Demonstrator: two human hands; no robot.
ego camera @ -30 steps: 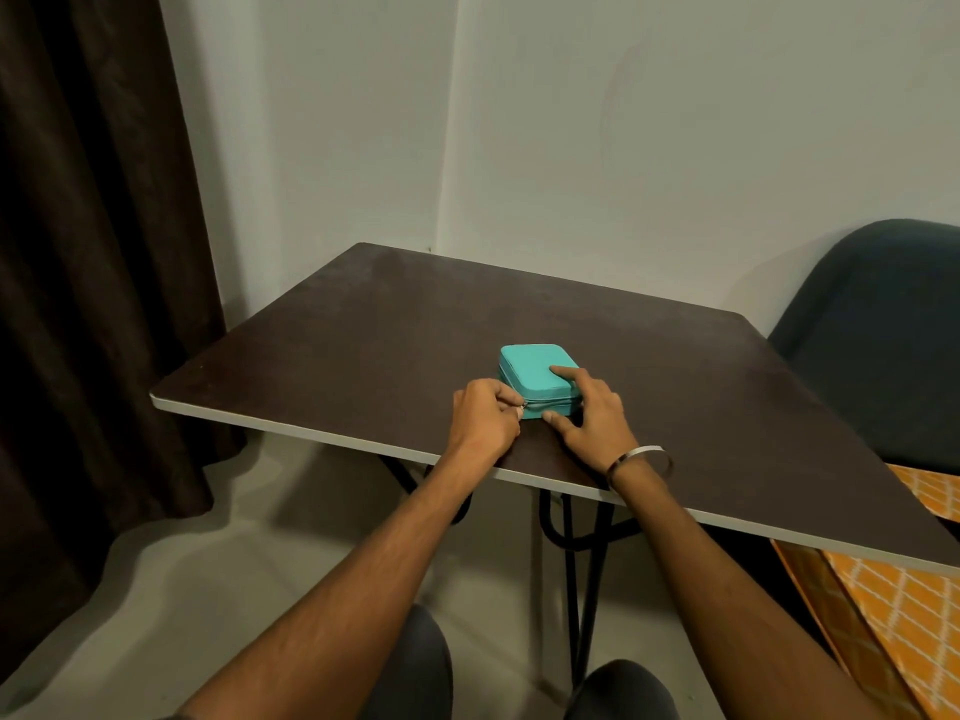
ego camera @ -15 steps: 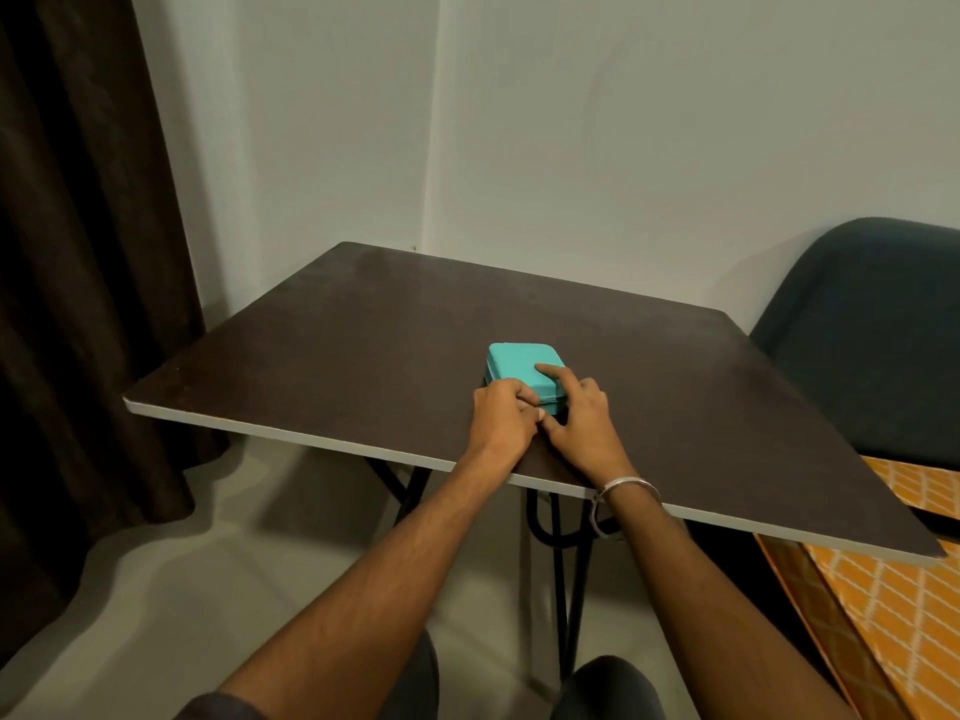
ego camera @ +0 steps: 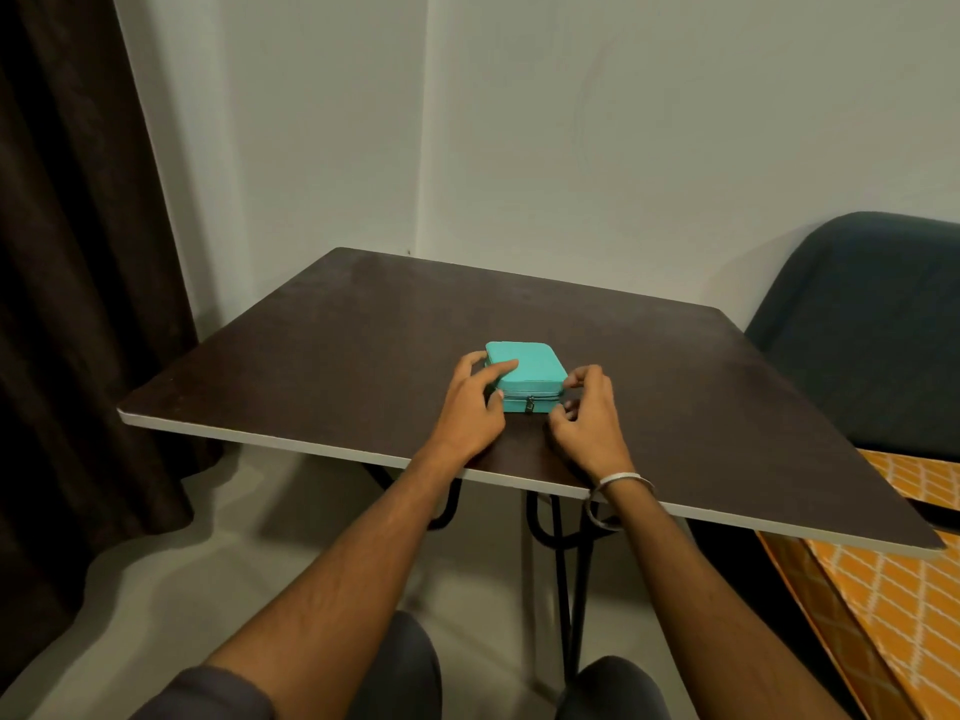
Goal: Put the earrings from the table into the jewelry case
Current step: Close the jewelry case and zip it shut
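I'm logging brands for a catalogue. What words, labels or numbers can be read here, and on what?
None: the teal jewelry case shows no print on its lid or front, the zipper pull is too small to tell, and the table is unmarked.

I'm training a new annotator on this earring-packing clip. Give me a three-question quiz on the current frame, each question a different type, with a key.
1. True or false: the turquoise jewelry case lies with its lid shut on the dark table.
2. Multiple choice: where does the zipper pull hang? A) on the far side of the case B) at the middle of the side nearest the person C) in the fingers of the left hand
3. Fill in: the metal bangle sits on the ____ wrist.

Key: 1 true. 2 B; neither hand holds the pull, the left hand rests on the case's left corner and the right hand hovers by its right end. 3 right.
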